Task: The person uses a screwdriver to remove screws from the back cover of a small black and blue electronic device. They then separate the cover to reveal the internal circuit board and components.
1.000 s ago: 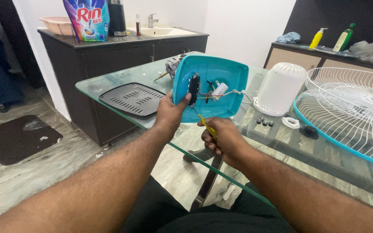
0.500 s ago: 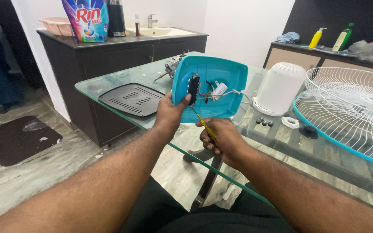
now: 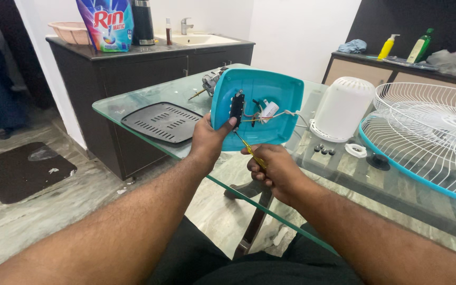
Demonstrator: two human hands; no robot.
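The left grip (image 3: 212, 138) is closed on the lower left edge of the cover (image 3: 257, 108), thumb pressed on the inner face beside a black block (image 3: 237, 108). The right grip (image 3: 275, 171) is closed round a screwdriver (image 3: 250, 150), whose yellow shaft slants up to the cover's lower inside. The cover, a teal shell, is held upright above the near edge of the glass table (image 3: 149, 97), its hollow side toward the camera. Inside it sit the black block, a small white part (image 3: 268, 111) and loose wires (image 3: 281, 115) that trail off to the right.

Behind the cover, partly hidden by it, a motor (image 3: 211, 83) lies on the table. To the left lies a flat black vented panel (image 3: 162, 122). To the right stands a white ribbed housing (image 3: 342, 108), with 3 small dark knobs (image 3: 324, 150) and a white ring (image 3: 355, 150) just in front of it. Further right a white wire fan guard (image 3: 428, 132) with a teal rim lies flat and runs out of view.

Beyond the table a dark cabinet (image 3: 133, 68) carries a detergent bag (image 3: 105, 24), a pink basket (image 3: 69, 31), a dark flask (image 3: 142, 21) and a sink (image 3: 199, 38). A second counter (image 3: 376, 66) at the right holds bottles (image 3: 415, 48) and cloths. A dark mat (image 3: 19, 170) lies on the floor.
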